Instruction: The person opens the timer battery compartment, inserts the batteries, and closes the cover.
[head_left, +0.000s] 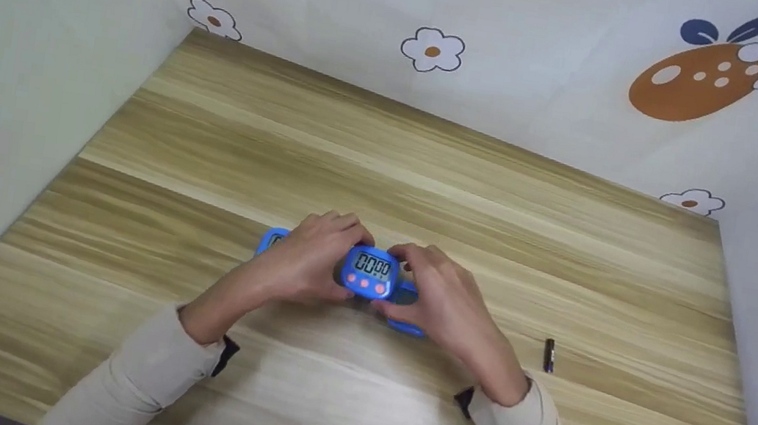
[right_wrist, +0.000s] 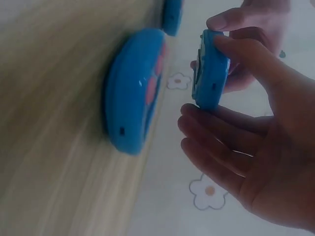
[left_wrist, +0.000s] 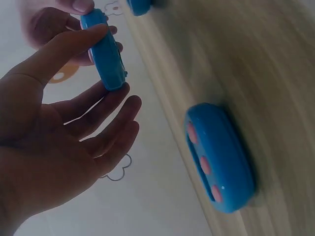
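Note:
Between both hands a blue digital timer (head_left: 370,272) is held up, its display reading 0000 above three pink buttons. The left hand (head_left: 315,257) pinches its left side between thumb and fingers. On the opposite side the right hand (head_left: 443,297) grips it the same way. In both wrist views the held timer (left_wrist: 106,56) is raised off the table. A second blue timer (left_wrist: 219,157) lies near the left hand, mostly covered by it in the head view. A third blue timer (right_wrist: 134,93) lies under the right hand, partly hidden from above.
A small black cylinder, like a battery (head_left: 549,356), lies on the wood-grain table (head_left: 386,162) to the right of the right hand. Pale walls (head_left: 334,6) with printed flowers and a rabbit enclose the table's back and sides.

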Motion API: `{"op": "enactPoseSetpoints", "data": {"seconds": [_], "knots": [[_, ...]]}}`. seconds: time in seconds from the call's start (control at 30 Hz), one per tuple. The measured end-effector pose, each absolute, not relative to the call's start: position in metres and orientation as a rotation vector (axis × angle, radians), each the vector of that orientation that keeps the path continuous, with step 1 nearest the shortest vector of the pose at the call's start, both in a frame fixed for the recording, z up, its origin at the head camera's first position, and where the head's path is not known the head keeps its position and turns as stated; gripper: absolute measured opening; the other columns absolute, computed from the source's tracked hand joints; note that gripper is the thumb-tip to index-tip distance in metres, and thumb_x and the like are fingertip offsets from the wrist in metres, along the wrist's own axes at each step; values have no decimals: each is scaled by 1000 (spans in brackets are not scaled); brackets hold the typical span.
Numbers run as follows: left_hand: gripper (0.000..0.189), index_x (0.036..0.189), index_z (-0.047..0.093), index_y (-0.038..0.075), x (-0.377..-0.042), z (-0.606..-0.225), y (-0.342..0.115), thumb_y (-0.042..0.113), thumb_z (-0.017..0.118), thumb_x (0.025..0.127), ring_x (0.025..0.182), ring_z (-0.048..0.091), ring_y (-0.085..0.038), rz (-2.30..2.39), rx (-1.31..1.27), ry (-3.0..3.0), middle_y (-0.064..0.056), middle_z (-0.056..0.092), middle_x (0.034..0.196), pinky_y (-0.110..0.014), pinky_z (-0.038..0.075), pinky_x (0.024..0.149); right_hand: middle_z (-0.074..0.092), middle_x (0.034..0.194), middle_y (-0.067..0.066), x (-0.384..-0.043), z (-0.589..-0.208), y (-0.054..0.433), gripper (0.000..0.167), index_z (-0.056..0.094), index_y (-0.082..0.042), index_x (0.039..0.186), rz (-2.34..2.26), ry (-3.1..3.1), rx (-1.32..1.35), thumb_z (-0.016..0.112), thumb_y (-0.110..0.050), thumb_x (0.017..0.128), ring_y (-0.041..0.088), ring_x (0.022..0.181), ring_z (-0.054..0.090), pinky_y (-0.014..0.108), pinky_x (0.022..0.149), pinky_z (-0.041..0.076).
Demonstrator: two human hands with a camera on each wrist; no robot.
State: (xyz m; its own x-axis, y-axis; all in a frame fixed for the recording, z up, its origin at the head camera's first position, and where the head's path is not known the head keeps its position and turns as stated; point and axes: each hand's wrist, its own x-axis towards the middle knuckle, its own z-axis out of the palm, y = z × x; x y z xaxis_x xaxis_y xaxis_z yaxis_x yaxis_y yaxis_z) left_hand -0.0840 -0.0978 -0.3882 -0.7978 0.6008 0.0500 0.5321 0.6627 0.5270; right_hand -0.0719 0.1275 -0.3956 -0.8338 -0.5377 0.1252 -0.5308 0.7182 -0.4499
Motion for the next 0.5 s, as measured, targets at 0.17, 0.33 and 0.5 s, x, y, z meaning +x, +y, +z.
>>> {"op": "enactPoseSetpoints", "data": {"seconds": [0.17,0.33,0.5], "knots": [[61,119,61,4,-84,-402,-102,24,89,69,105,52,-27,720,924,2744,-7,59,113,-47,40,94,67,102,0,-75,-411,118,60,64,-10,116,-678,2878,-916,87,-42,71,14,87,57,35,74,51],[61,118,61,3,-85,-414,-104,22,90,68,105,52,-27,765,919,2724,-7,59,112,-45,41,93,68,105,2,-76,-418,114,60,65,-7,114,-630,2895,-954,88,-40,70,17,89,58,36,76,51],[62,118,61,2,-84,-419,-108,22,91,67,104,52,-27,787,897,2725,-7,59,111,-44,42,93,67,106,3,-77,-420,110,61,64,-6,114,-577,2904,-979,88,-41,70,18,92,59,37,80,52]]}}
